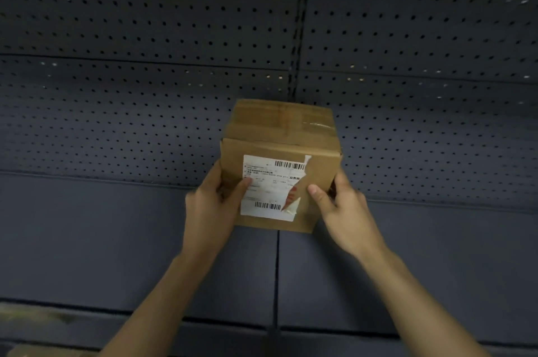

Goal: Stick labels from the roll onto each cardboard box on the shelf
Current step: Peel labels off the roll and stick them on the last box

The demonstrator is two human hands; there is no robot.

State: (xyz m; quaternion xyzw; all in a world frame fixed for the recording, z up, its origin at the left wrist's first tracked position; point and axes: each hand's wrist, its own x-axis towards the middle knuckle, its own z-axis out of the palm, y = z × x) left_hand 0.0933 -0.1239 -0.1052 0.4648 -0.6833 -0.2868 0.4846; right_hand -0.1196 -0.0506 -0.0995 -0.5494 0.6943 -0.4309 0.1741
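Both hands clasp one cardboard box in front of the shelf's back panel.

The left hand has its grip closed on the box's left edge, thumb pressed onto the white shipping label. The right hand has its grip closed on the right edge, thumb on bare cardboard just beside the label's torn side. The box, taped across its top, faces the camera label-first at mid-view. Behind it stands the dark perforated back panel and below it lies the shelf; whether box and shelf touch cannot be told.
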